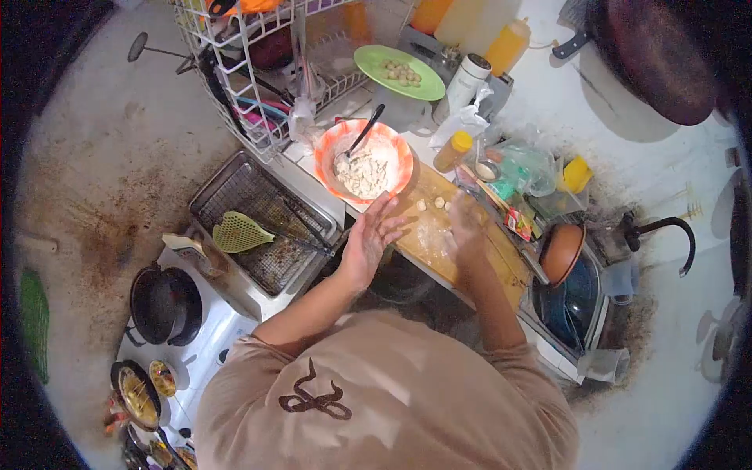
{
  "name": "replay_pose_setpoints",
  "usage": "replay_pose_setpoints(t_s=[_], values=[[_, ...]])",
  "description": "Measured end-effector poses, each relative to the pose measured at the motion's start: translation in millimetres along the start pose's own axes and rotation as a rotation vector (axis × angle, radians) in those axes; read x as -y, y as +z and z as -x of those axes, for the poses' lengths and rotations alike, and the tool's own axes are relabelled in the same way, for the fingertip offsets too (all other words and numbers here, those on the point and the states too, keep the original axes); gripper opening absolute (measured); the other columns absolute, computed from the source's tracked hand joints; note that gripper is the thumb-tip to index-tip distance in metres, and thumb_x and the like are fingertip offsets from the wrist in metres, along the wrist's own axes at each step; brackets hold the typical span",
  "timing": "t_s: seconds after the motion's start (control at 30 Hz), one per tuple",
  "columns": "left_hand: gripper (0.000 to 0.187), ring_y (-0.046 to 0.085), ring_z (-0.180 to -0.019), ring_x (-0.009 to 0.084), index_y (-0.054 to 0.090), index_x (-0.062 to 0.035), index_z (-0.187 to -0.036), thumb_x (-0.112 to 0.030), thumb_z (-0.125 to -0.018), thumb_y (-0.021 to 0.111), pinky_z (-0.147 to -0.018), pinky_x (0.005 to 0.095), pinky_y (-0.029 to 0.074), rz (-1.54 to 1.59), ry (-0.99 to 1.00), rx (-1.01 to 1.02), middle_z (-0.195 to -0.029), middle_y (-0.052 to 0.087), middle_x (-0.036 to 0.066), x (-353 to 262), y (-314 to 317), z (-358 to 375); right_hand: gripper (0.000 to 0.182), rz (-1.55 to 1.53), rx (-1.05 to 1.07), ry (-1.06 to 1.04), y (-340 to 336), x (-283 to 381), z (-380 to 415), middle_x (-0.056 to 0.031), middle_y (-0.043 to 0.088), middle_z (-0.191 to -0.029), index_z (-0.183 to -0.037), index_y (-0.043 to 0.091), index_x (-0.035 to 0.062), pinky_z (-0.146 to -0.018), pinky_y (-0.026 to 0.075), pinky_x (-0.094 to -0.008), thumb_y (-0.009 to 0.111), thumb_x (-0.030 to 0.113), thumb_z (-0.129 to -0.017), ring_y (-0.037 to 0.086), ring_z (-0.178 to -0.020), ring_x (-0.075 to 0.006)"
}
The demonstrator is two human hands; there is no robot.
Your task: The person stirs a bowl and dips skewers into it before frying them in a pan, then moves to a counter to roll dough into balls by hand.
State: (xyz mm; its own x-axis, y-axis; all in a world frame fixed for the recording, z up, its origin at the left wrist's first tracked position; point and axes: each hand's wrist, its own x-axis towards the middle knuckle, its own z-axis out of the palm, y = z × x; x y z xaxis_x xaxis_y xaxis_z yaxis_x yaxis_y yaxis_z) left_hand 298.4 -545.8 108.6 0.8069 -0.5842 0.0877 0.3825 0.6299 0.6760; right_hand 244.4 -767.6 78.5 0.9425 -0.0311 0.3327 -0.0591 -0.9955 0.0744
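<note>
My left hand is raised at the near edge of the wooden board, palm inward and fingers apart, holding nothing. Over the board, my right hand is smeared by motion, so its fingers do not show clearly. Between the two lie a few small pale dough balls and a dusting of flour. Just beyond my left hand stands an orange-and-white bowl with crumbly floury dough inside. A dark-handled spoon leans in it. Farther back, a green plate carries several similar balls.
A yellow-capped jar stands behind the board. Plastic bags, a knife and a brown bowl crowd its right, beside the sink. On the left are a wire-racked tray with a green slotted ladle, and a black pan.
</note>
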Motion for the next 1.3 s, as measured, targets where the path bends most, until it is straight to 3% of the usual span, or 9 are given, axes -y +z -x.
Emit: replay_pose_setpoints(t_s=[0.3, 0.5, 0.6, 0.7, 0.8, 0.9, 1.0, 1.2, 1.3], values=[[0.066, 0.044, -0.106, 0.0210, 0.023, -0.0090, -0.130, -0.053, -0.082, 0.032, -0.088, 0.0325, 0.033, 0.056, -0.013, 0.045, -0.127, 0.033, 0.008, -1.3, -1.4, -5.3, 0.064, -0.100, 0.324, -0.008, -31.2, 39.1, 14.3, -0.0094, 0.015, -0.138, -0.130, 0.024, 0.0120, -0.095, -0.002, -0.0600, 0.050, 0.027, -0.073, 0.015, -0.126, -0.0306], [0.064, 0.045, -0.104, 0.0211, 0.026, -0.0087, -0.128, -0.052, -0.082, 0.033, -0.088, 0.0325, 0.034, 0.065, -0.071, 0.038, -0.125, 0.035, 0.008, 5.6, -1.5, -4.9, 0.062, -0.114, 0.134, 0.125, -15.2, 15.6, -7.0, -0.0100, 0.017, -0.137, -0.131, 0.021, 0.0096, -0.094, -0.005, -0.0601, 0.046, 0.014, -0.075, 0.014, -0.126, -0.0310], [0.060, 0.046, -0.103, 0.0212, 0.027, -0.0093, -0.128, -0.049, -0.083, 0.033, -0.087, 0.0324, 0.034, 0.062, -0.092, 0.044, -0.123, 0.037, 0.008, 4.1, 0.2, -6.7, 0.060, -0.214, 0.001, 0.197, -3.4, 2.9, -11.8, -0.0109, 0.019, -0.136, -0.130, 0.024, 0.0097, -0.099, 0.004, -0.0532, 0.046, 0.008, -0.075, 0.016, -0.126, -0.0308], [0.056, 0.047, -0.102, 0.0209, 0.028, -0.0100, -0.127, -0.046, -0.085, 0.033, -0.087, 0.0323, 0.035, 0.048, -0.088, 0.069, -0.121, 0.040, 0.007, 0.1, -1.1, -7.4, 0.060, -0.962, -0.043, 0.250, -2.7, -23.1, 4.3, -0.0115, 0.025, -0.134, -0.129, 0.027, 0.0096, -0.099, 0.021, -0.0410, 0.049, 0.002, -0.074, 0.020, -0.125, -0.0282], [0.053, 0.047, -0.100, 0.0203, 0.029, -0.0100, -0.126, -0.043, -0.085, 0.034, -0.086, 0.0322, 0.036, 0.045, -0.106, 0.058, -0.117, 0.042, 0.007, 0.5, -2.7, -8.5, 0.054, -0.997, -0.005, 0.340, -25.0, 6.6, 23.3, -0.0128, 0.041, -0.122, -0.121, 0.041, 0.0081, -0.092, 0.034, -0.0321, 0.055, -0.001, -0.069, 0.033, -0.119, -0.0270], [0.050, 0.048, -0.097, 0.0198, 0.030, -0.0097, -0.125, -0.041, -0.086, 0.034, -0.085, 0.0323, 0.036, 0.054, -0.145, 0.038, -0.115, 0.044, 0.006, 3.3, -1.8, -11.2, 0.039, -0.488, 0.013, 0.096, -3.3, 13.3, 39.7, -0.0125, 0.054, -0.106, -0.105, 0.055, 0.0065, -0.086, 0.039, -0.0341, 0.055, 0.000, -0.067, 0.046, -0.105, -0.0287], [0.048, 0.049, -0.096, 0.0199, 0.032, -0.0100, -0.124, -0.039, -0.086, 0.034, -0.085, 0.0325, 0.037, 0.069, -0.187, 0.036, -0.113, 0.044, 0.006, 3.1, 0.3, -13.2, 0.030, -0.536, -0.096, 0.173, 2.1, 15.5, 36.3, -0.0116, 0.060, -0.093, -0.094, 0.061, 0.0071, -0.080, 0.041, -0.0347, 0.055, 0.000, -0.065, 0.053, -0.090, -0.0294], [0.047, 0.049, -0.096, 0.0167, 0.034, -0.0114, -0.122, -0.042, -0.087, 0.033, -0.085, 0.0295, 0.035, 0.097, -0.246, -0.021, -0.114, 0.045, 0.007, 16.9, 7.1, -18.5, 0.028, -0.416, -0.153, 0.070, -5.5, 15.2, 29.9, -0.0102, 0.061, -0.088, -0.094, 0.061, 0.0079, -0.076, 0.042, -0.0325, 0.053, 0.002, -0.067, 0.055, -0.086, -0.0257], [0.044, 0.049, -0.096, 0.0176, 0.039, -0.0114, -0.118, -0.042, -0.086, 0.036, -0.084, 0.0327, 0.037, 0.102, -0.315, -0.137, -0.110, 0.048, 0.005, 25.9, 20.1, -27.2, 0.027, -0.642, -0.176, 0.267, -42.1, 41.6, 14.8, -0.0140, 0.058, -0.094, -0.094, 0.060, 0.0051, -0.082, 0.040, -0.0367, 0.056, 0.004, -0.067, 0.051, -0.095, -0.0296]])
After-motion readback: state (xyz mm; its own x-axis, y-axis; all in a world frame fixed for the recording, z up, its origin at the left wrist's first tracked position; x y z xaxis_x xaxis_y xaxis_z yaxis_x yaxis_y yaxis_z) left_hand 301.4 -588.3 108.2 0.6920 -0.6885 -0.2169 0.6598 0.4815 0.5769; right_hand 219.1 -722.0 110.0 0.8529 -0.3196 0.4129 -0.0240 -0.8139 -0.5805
